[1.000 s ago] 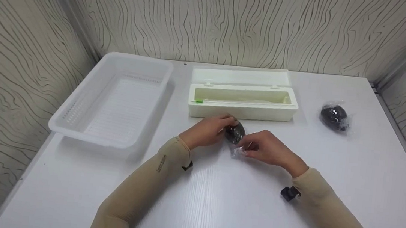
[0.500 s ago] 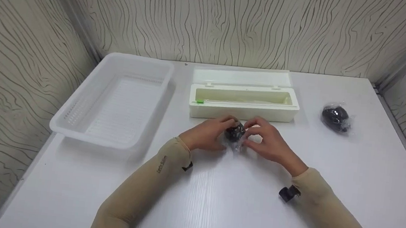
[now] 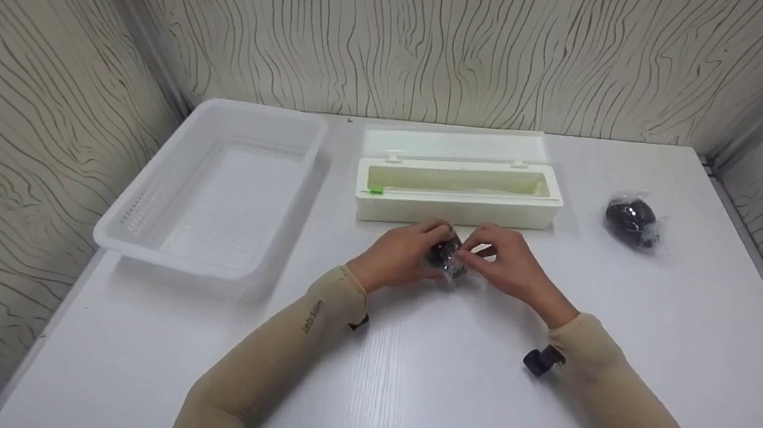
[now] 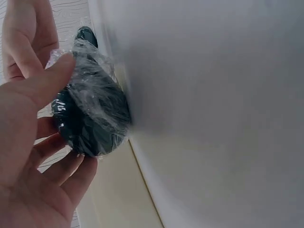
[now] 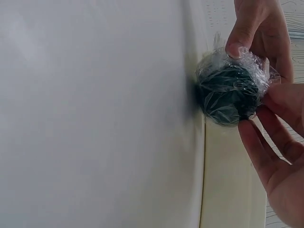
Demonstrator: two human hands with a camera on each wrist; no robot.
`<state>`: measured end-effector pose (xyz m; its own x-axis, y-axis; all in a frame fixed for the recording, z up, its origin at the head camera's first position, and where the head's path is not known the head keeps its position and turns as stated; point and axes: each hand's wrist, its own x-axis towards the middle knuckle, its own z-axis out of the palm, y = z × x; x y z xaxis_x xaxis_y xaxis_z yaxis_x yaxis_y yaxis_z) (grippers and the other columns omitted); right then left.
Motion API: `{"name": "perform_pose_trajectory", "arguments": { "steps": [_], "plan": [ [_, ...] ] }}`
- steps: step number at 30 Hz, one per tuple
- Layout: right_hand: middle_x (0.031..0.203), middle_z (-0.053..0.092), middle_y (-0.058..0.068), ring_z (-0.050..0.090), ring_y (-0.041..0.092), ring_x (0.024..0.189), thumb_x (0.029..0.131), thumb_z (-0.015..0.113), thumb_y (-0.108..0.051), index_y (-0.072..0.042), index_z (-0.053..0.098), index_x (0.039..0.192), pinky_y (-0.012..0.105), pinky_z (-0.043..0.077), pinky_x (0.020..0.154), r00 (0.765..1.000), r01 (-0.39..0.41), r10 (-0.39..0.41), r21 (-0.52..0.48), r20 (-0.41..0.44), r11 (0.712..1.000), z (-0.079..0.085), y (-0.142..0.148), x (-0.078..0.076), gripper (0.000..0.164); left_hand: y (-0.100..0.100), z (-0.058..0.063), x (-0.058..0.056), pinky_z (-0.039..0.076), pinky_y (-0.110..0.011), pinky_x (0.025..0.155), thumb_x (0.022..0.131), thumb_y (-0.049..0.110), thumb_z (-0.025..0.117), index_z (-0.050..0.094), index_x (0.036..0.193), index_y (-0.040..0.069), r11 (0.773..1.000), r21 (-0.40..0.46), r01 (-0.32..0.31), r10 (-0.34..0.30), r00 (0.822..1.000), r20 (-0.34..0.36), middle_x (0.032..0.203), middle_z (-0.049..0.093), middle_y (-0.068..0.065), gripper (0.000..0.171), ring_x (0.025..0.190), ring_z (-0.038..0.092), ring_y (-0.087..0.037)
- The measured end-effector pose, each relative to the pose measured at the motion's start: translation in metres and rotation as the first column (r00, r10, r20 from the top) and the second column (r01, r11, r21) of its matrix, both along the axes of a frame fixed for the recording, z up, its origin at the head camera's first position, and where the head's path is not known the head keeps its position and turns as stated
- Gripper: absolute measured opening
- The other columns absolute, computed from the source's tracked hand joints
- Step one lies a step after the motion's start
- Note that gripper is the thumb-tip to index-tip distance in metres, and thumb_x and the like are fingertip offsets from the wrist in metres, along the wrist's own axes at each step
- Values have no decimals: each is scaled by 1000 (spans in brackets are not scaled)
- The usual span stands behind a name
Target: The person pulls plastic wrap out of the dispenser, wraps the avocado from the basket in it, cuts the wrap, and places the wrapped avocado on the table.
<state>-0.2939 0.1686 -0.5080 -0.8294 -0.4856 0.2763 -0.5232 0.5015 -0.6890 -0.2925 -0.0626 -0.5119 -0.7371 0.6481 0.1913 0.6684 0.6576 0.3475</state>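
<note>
A dark, oval avocado (image 4: pixel 90 126) wrapped in clear cling film (image 4: pixel 97 90) is between my two hands, in front of the long box. My left hand (image 3: pixel 400 255) holds it, with the thumb pressed on the crumpled film and the fingers under its other side in the left wrist view. From the right, my right hand (image 3: pixel 507 264) pinches at the film with thumb and forefinger. In the right wrist view the wrapped avocado (image 5: pixel 228 95) shows gathered film near the left thumb, and right fingertips touch its side.
Behind the hands stands a cream cling film dispenser (image 3: pixel 459 213), lid raised, with a green slider (image 3: pixel 375 190) on its front edge. A white plastic basket (image 3: pixel 171 261) is at the left. Another film-wrapped avocado (image 3: pixel 630 221) lies at the right on the white table (image 3: pixel 362 396).
The right hand first held loose film low beside the avocado, moved up along its side, and now pinches film against it. The left hand has shifted slightly right and turned the avocado.
</note>
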Motion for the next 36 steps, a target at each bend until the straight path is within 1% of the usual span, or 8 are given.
{"name": "perform_pose_trajectory", "arguments": {
  "steps": [6,9,14,18,20,22,30,36],
  "plan": [
    [105,73,5,74,26,101,92,79,-14,-10,71,106,34,62,80,998,-33,34,-23,53,999,1,6,0,17,-4,-2,-5,53,-31,105,92,35,78,57,138,19,998,54,20,-22,999,35,137,59,2,52,119,66,-17],
    [108,71,7,74,29,104,91,81,-13,-9,70,110,35,63,80,997,-70,71,-30,31,997,2,8,2,22,-6,-3,-7,52,-29,106,94,34,76,59,137,18,997,77,18,-23,998,65,138,59,3,49,120,65,-15],
    [107,67,5,73,25,102,85,85,-7,-10,70,109,34,64,80,983,-134,131,-12,-130,991,1,10,5,28,-7,-2,-9,51,-29,107,96,34,74,60,135,19,996,84,13,-20,996,90,138,60,4,43,122,65,-14],
    [104,69,2,72,18,97,78,89,-2,-12,77,100,29,61,79,932,-179,181,37,-312,983,-3,11,5,27,-8,-1,-9,52,-29,105,96,33,73,61,132,19,996,93,11,-20,994,105,134,61,4,40,119,65,-13],
    [102,71,0,72,17,94,76,90,-1,-12,80,96,25,58,79,907,-202,209,58,-366,978,-4,11,5,25,-8,0,-9,51,-29,105,96,33,73,61,132,20,995,102,10,-21,993,113,133,61,4,40,120,64,-13],
    [100,72,0,72,17,92,74,92,-3,-11,81,97,22,56,80,897,-215,226,71,-381,974,-5,11,4,27,-9,0,-9,51,-29,106,96,33,73,61,133,20,994,106,8,-21,993,119,134,62,4,41,121,64,-13],
    [98,67,1,70,20,89,73,94,-7,-13,74,101,40,62,75,941,-188,220,141,-259,972,0,7,4,35,-10,-1,-10,49,-28,108,97,31,72,60,137,21,995,101,3,-17,991,135,133,62,4,43,123,63,-13],
    [99,67,1,69,20,88,73,95,-13,-15,74,93,37,60,74,949,-120,166,179,-268,977,0,3,2,30,-9,-3,-7,38,-35,122,101,30,68,54,148,19,994,109,21,-37,989,145,146,60,2,50,145,48,-19]
  ]
}}
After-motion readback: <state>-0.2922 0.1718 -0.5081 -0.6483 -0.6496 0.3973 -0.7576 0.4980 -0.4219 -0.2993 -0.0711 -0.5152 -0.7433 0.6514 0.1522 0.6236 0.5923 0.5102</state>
